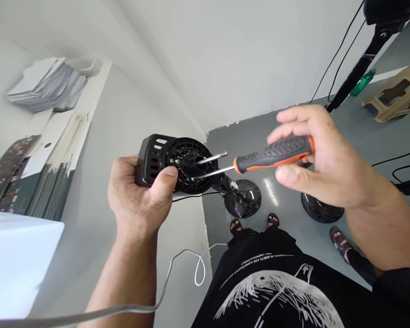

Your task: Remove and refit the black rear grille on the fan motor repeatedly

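My left hand [143, 191] grips the black motor housing of a fan [146, 157] from its lower left side, thumb pressed on the front. A round slotted black front plate [200, 146] faces right, and a metal shaft [215, 157] sticks out of its middle. A screwdriver [275, 154] with a grey and orange handle lies nearly level, its tip at a screw [193, 179] on the plate below the shaft. The handle's end rests in my right hand [323, 159], whose thumb and upper fingers are spread loosely around it. Another screw [177, 161] shows left of the shaft.
Below the housing stands a round glossy black base [242, 198], with another base [323, 207] farther right. Papers [51, 84] and books [54, 182] occupy a shelf at left. A grey cable [171, 269] crosses low. A beige stool [396, 93] and another person's foot [340, 243] are at right.
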`<state>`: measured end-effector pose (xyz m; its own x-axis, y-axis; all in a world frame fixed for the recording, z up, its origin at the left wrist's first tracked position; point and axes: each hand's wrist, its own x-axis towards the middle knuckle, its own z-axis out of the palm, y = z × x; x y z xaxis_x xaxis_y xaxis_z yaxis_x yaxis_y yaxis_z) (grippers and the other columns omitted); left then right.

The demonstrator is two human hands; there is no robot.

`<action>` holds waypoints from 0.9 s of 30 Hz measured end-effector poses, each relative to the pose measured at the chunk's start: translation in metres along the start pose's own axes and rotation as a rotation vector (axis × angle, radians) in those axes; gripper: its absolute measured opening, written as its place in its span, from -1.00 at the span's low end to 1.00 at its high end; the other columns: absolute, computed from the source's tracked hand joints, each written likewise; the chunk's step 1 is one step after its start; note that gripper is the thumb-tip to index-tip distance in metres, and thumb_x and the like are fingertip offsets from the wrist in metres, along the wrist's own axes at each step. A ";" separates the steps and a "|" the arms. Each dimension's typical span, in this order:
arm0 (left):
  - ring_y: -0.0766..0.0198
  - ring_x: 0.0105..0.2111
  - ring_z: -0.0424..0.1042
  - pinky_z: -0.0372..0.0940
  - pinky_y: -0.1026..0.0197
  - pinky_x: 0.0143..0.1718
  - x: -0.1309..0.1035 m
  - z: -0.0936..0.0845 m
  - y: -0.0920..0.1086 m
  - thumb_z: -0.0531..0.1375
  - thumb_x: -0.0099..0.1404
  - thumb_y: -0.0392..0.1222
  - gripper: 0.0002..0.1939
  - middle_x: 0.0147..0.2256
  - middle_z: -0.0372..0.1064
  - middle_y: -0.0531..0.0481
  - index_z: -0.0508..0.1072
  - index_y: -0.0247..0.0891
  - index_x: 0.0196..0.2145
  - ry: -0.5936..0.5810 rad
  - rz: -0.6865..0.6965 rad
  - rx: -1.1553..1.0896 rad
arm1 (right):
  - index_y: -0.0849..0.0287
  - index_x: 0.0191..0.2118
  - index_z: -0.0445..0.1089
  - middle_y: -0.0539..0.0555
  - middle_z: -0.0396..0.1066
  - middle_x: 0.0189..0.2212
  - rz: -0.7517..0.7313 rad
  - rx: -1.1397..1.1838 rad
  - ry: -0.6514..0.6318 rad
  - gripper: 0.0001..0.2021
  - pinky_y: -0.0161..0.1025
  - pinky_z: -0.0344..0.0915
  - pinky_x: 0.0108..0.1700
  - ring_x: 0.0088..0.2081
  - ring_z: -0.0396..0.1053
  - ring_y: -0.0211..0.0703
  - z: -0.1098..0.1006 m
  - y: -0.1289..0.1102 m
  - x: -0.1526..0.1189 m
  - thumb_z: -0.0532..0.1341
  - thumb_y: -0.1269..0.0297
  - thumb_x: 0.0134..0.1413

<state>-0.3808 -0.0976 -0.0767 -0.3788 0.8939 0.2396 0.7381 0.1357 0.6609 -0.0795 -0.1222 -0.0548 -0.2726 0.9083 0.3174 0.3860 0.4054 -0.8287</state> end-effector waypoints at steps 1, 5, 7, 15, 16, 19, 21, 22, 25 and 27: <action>0.28 -0.48 0.03 0.23 0.06 -0.37 0.000 0.000 0.001 0.22 -0.21 0.30 -0.52 -0.56 0.00 0.14 0.25 -0.12 -0.51 0.001 -0.016 -0.001 | 0.04 0.21 0.22 0.13 0.50 0.13 -0.051 0.047 -0.028 -0.48 -0.21 0.58 -0.26 -0.06 0.58 -0.12 0.000 0.000 0.000 0.40 0.21 0.24; 0.25 -0.46 0.08 0.22 0.06 -0.36 0.001 0.002 0.000 0.20 -0.25 0.31 -0.51 -0.53 0.06 0.11 0.25 -0.11 -0.48 0.013 -0.045 -0.004 | 0.07 -0.08 0.36 0.00 0.55 -0.23 -0.084 -0.033 0.102 -0.82 -0.28 0.47 -0.39 -0.33 0.50 -0.26 0.002 0.005 0.003 0.34 0.17 0.33; 0.22 -0.44 0.14 0.22 0.06 -0.35 0.001 0.002 -0.001 0.20 -0.27 0.33 -0.46 -0.49 0.13 0.08 0.28 -0.11 -0.44 0.026 -0.053 -0.016 | 0.08 -0.22 0.34 -0.07 0.42 -0.47 0.004 -0.120 0.156 -0.73 -0.33 0.30 -0.55 -0.55 0.30 -0.35 0.003 0.008 0.004 0.26 0.01 0.41; 0.22 -0.44 0.13 0.21 0.05 -0.34 0.001 0.002 0.003 0.19 -0.27 0.34 -0.46 -0.49 0.12 0.07 0.29 -0.11 -0.44 0.010 -0.044 -0.002 | 0.08 0.00 0.35 0.07 0.55 -0.06 -0.097 -0.030 0.026 -0.74 -0.24 0.56 -0.27 -0.17 0.59 -0.18 0.000 0.003 0.001 0.35 0.25 0.26; 0.22 -0.45 0.12 0.21 0.05 -0.34 0.001 0.002 0.003 0.19 -0.27 0.34 -0.46 -0.50 0.12 0.08 0.28 -0.11 -0.45 0.013 -0.048 0.000 | 0.09 -0.12 0.35 0.03 0.53 -0.23 -0.055 -0.055 0.075 -0.80 -0.24 0.51 -0.36 -0.29 0.56 -0.21 0.001 0.004 0.003 0.33 0.13 0.33; 0.24 -0.46 0.09 0.18 0.07 -0.35 0.001 0.002 0.004 0.18 -0.27 0.34 -0.48 -0.52 0.09 0.09 0.28 -0.11 -0.47 0.012 -0.049 0.002 | 0.09 -0.21 0.28 -0.05 0.37 -0.49 0.102 -0.074 0.111 -0.60 -0.29 0.26 -0.57 -0.54 0.38 -0.30 0.003 0.010 0.005 0.23 -0.17 0.40; 0.24 -0.46 0.07 0.16 0.08 -0.37 0.001 0.002 0.004 0.18 -0.26 0.34 -0.48 -0.53 0.07 0.10 0.29 -0.12 -0.48 0.010 -0.044 -0.006 | 0.09 0.00 0.27 0.03 0.53 -0.25 0.084 -0.013 0.020 -0.61 -0.32 0.36 -0.53 -0.45 0.48 -0.30 0.002 0.011 0.003 0.35 -0.04 0.32; 0.25 -0.47 0.06 0.15 0.09 -0.37 0.001 0.002 0.004 0.18 -0.26 0.34 -0.48 -0.54 0.05 0.11 0.29 -0.12 -0.49 0.002 -0.040 -0.010 | 0.07 0.10 0.24 0.09 0.55 -0.06 0.039 0.030 -0.017 -0.56 -0.31 0.44 -0.45 -0.35 0.55 -0.27 0.000 0.010 0.001 0.39 0.10 0.27; 0.26 -0.47 0.04 0.13 0.10 -0.38 0.001 0.003 0.000 0.19 -0.23 0.35 -0.48 -0.54 0.02 0.12 0.29 -0.13 -0.49 -0.005 -0.016 -0.016 | 0.02 0.13 0.25 0.08 0.53 0.09 -0.057 0.072 -0.004 -0.55 -0.21 0.60 -0.19 -0.09 0.61 -0.15 -0.002 0.006 -0.001 0.40 0.27 0.23; 0.27 -0.48 0.04 0.11 0.12 -0.40 0.002 0.003 -0.005 0.20 -0.18 0.37 -0.47 -0.54 0.01 0.13 0.29 -0.14 -0.49 0.001 0.024 -0.013 | 0.04 0.00 0.32 0.02 0.56 -0.16 -0.008 -0.036 0.062 -0.68 -0.18 0.57 -0.22 -0.18 0.59 -0.14 -0.002 0.006 0.000 0.39 0.09 0.29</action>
<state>-0.3836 -0.0951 -0.0815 -0.3611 0.8966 0.2562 0.7399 0.1082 0.6639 -0.0752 -0.1193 -0.0583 -0.2212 0.9092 0.3527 0.4154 0.4150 -0.8094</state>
